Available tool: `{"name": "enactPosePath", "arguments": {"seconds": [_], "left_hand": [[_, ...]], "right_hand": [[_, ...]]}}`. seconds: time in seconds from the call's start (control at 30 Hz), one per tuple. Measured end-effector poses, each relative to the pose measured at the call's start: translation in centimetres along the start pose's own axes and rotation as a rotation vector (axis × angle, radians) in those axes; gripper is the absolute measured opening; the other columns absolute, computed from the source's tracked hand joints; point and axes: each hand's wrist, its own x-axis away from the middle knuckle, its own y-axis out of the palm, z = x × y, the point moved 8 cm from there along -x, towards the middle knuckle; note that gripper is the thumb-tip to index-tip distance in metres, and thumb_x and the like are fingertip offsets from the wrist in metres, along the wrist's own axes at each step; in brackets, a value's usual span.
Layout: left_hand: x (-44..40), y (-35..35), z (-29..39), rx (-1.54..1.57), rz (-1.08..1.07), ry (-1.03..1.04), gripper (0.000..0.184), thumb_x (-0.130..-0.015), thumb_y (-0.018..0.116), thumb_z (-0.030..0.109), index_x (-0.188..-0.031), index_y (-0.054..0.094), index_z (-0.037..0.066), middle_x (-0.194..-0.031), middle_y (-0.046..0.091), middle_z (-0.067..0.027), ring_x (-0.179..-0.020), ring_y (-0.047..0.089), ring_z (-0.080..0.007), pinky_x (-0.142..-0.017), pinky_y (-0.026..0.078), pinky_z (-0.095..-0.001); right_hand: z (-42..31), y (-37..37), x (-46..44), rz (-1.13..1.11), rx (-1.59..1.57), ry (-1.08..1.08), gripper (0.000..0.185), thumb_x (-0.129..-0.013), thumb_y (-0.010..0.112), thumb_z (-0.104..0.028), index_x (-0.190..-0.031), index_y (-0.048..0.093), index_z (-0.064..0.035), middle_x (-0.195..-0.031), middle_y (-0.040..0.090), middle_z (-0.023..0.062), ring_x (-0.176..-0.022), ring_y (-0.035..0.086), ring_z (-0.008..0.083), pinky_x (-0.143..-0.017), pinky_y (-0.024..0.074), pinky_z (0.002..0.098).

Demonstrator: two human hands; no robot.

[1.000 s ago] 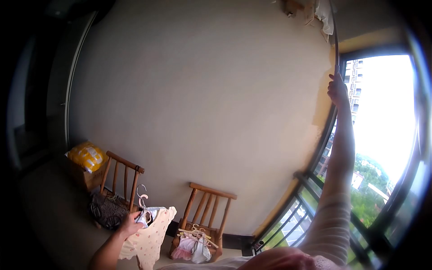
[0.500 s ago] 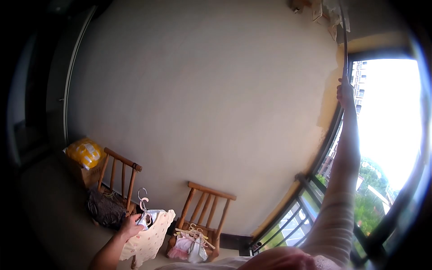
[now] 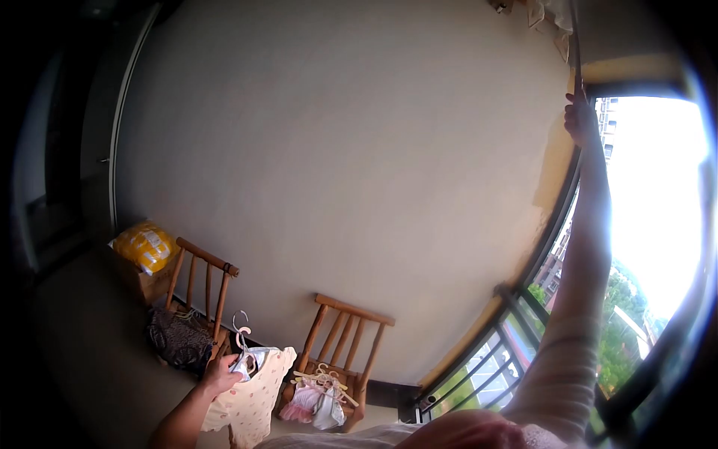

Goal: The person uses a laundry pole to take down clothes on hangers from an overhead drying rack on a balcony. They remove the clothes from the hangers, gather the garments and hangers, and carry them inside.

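Note:
At the lower left, my left hand [image 3: 219, 376] is closed on a cream patterned garment [image 3: 254, 404], which hangs on a clothes hanger [image 3: 242, 333] with its hook pointing up. High at the right, my right hand [image 3: 580, 121] wraps round a thin dark pole [image 3: 576, 52], with the arm stretched out. The pole runs up to the top edge, close beside pale hanging clothes [image 3: 552, 21]. Its upper end is out of view, so I cannot tell whether it touches them.
A wooden chair [image 3: 354, 305] holds small clothes on hangers [image 3: 321, 400]. Another wooden chair [image 3: 206, 256] bears a dark bag [image 3: 178, 337]. Behind it, a yellow package [image 3: 146, 247] sits on a cardboard box [image 3: 153, 286]. A railing [image 3: 486, 363] and bright window stand at the right.
My right hand has risen slightly and shifted right along with the arm. My left hand still grips the garment, which has swung a little to the right. The view has shifted slightly.

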Motion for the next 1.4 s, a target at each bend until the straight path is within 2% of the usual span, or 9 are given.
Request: {"name": "enactPosePath", "arguments": {"seconds": [0.3,0.33,0.43,0.53,0.67,0.7,0.8,1.2,1.4], "left_hand": [[-1.0,-1.3,-3.4,-0.105,0.046,0.325,0.037,-0.067,0.058,0.005,-0.104,0.057,0.003,-0.08,0.061,-0.0082,-0.064,0.059,-0.0149,-0.046,0.052,-0.0293],[0.7,-1.7,-1.2,0.035,0.029,0.122,0.036,-0.066,0.058,0.004,-0.103,0.057,0.002,-0.08,0.061,-0.0083,-0.066,0.058,-0.0143,-0.054,0.051,-0.029],[1.4,-2.8,-1.2,-0.001,0.054,0.103,0.037,-0.066,0.057,0.003,-0.103,0.057,0.002,-0.08,0.062,-0.0089,-0.067,0.058,-0.0143,-0.055,0.05,-0.0289],[1.8,-4.2,-4.0,-0.142,0.118,0.186,0.039,-0.065,0.056,0.003,-0.104,0.056,0.002,-0.081,0.062,-0.0094,-0.069,0.059,-0.0145,-0.059,0.049,-0.0288],[4.8,-10.2,-4.2,-0.053,0.16,-0.036,0.041,-0.064,0.057,0.004,-0.105,0.056,0.002,-0.082,0.062,-0.0106,-0.072,0.059,-0.0146,-0.066,0.047,-0.0285],[3.8,-11.6,-7.6,-0.096,0.167,0.1,0.043,-0.063,0.056,0.003,-0.107,0.055,0.002,-0.082,0.062,-0.01,-0.073,0.059,-0.0151,-0.067,0.047,-0.028],[5.6,-15.0,-7.9,-0.059,0.182,-0.074,0.045,-0.064,0.055,0.002,-0.109,0.054,0.001,-0.086,0.062,-0.0093,-0.078,0.057,-0.0148,-0.072,0.045,-0.0263],[4.9,-30.1,-2.9,-0.099,0.379,0.155,0.051,-0.067,0.05,-0.004,-0.117,0.046,-0.002,-0.105,0.057,-0.0091,-0.095,0.053,-0.0145,-0.085,0.04,-0.026],[3.3,-36.3,3.6,-0.521,0.505,0.264,0.048,-0.069,0.058,0.006,-0.115,0.048,-0.001,-0.104,0.058,-0.0145,-0.095,0.055,-0.0183,-0.083,0.041,-0.0265]], "right_hand": [[14.5,5.1,12.8,-0.263,-0.455,0.157,0.029,-0.09,0.041,-0.037,-0.097,0.048,-0.0104,-0.049,0.027,-0.0047,-0.035,0.026,0.0042,-0.031,0.0202,0.0196],[17.8,6.0,15.4,-0.358,-0.578,0.228,0.024,-0.09,0.041,-0.035,-0.093,0.048,-0.0129,-0.048,0.025,-0.0047,-0.034,0.025,0.0047,-0.03,0.0202,0.02],[27.9,8.8,26.5,-0.609,-0.44,0.51,0.026,-0.084,0.054,-0.031,-0.091,0.048,-0.0059,-0.057,0.046,0.0026,-0.043,0.05,0.0196,-0.042,0.0444,0.0336],[35.2,9.8,30.6,-0.443,-0.414,0.679,0.027,-0.083,0.056,-0.028,-0.091,0.051,-0.0032,-0.059,0.046,0.0021,-0.048,0.05,0.0174,-0.047,0.0476,0.0332],[31.7,14.0,28.6,0.015,-0.096,0.645,0.019,-0.081,0.056,-0.023,-0.081,0.05,-0.0049,-0.053,0.04,-0.0014,-0.038,0.037,0.0076,-0.034,0.0321,0.0224],[32.3,14.9,29.5,0.088,-0.011,0.649,0.019,-0.08,0.057,-0.024,-0.077,0.049,-0.0061,-0.051,0.038,-0.0027,-0.035,0.034,0.0063,-0.031,0.0286,0.0211],[37.6,17.8,37.1,0.148,0.068,0.797,0.025,-0.078,0.058,-0.025,-0.064,0.043,-0.0106,-0.044,0.033,-0.0062,-0.031,0.028,0.0045,-0.028,0.0223,0.0211],[37.8,28.9,62.3,-0.324,-0.384,1.29,0.024,-0.084,0.052,-0.015,-0.062,0.043,-0.0132,-0.045,0.033,-0.0065,-0.033,0.03,0.0035,-0.029,0.0214,0.0195],[36.1,31.8,70.4,-0.576,-0.333,1.374,0.026,-0.082,0.054,-0.013,-0.058,0.044,-0.0115,-0.043,0.035,-0.006,-0.033,0.029,0.0036,-0.03,0.0223,0.0197]]}}
